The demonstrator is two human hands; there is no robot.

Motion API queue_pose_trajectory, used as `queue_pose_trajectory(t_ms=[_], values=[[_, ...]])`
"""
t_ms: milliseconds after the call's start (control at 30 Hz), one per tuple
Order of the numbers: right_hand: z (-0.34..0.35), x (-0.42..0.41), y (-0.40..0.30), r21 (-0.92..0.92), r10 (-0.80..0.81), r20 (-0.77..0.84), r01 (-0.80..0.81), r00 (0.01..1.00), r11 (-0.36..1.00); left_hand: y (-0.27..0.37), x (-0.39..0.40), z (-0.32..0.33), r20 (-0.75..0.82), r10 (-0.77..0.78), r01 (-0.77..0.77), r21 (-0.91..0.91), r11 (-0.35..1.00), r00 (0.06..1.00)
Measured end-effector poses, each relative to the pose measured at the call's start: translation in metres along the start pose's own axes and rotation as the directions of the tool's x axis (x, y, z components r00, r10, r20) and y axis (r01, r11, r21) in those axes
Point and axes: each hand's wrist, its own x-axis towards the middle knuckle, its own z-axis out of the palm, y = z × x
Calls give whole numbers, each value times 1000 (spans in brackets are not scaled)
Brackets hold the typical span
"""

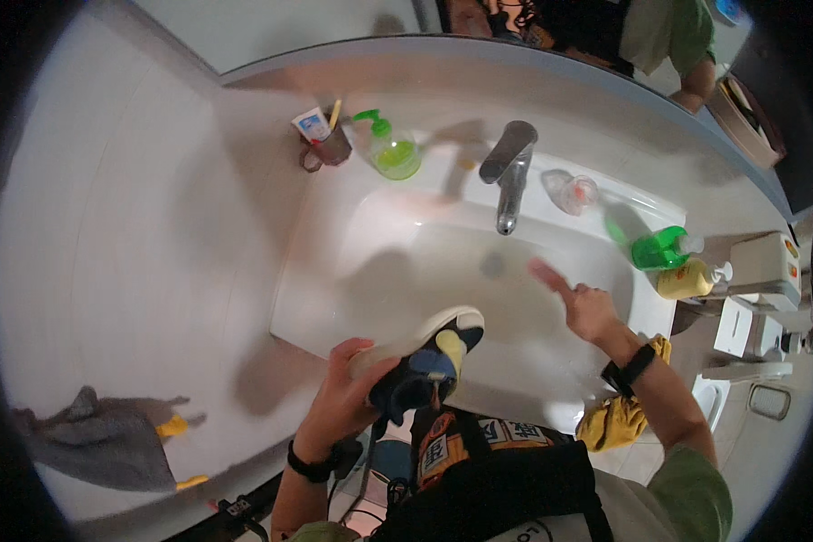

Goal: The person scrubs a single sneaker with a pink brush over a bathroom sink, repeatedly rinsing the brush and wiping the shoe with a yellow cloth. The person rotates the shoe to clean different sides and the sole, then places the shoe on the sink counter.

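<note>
My left hand (pixel 342 400) grips a shoe (pixel 440 362) by its pale sole, over the near rim of the white washbasin (pixel 515 393). The shoe is tilted, with dark, blue and yellow patches on its upper and a white toe edge. My right hand (pixel 591 315) hovers above the right part of the basin, apart from the shoe. A blurred pinkish form juts from its fingers toward the drain (pixel 493 265); I cannot tell whether this is a held thing or the fingers. Behind the basin stands a chrome faucet (pixel 513 173), its spout over the bowl.
On the ledge are a cup (pixel 335 150) with toothpaste, a green pump bottle (pixel 396 157) and a small clear pinkish item (pixel 578 195). A green bottle (pixel 660 248) and a yellow pump bottle (pixel 685 280) stand at right. A yellow cloth (pixel 610 423) hangs by the near right corner.
</note>
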Motion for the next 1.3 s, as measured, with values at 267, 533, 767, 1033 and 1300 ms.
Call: queue_pose_trajectory(t_ms=[267, 533, 767, 1033, 1300], values=[[49, 34, -12, 739, -110, -42, 105, 993, 665, -3, 5, 58, -91, -194, 138, -423, 896, 977], [-86, 9, -54, 553, -589, -336, 660, 735, 509, -10, 40, 74, 158, -268, 288, -776, 561, 950], [-153, 20, -91, 40, -900, -213, 924, 379, 380, -15, 83, 57, 351, 40, 287, -821, 494, 936], [-180, 34, -79, -136, -852, -57, 841, 520, 523, -17, 91, 46, 471, -70, 409, -672, 617, 879], [-120, 27, -59, 309, -721, -316, 785, 617, 537, -11, 72, 40, 312, -119, 306, -665, 681, 943]])
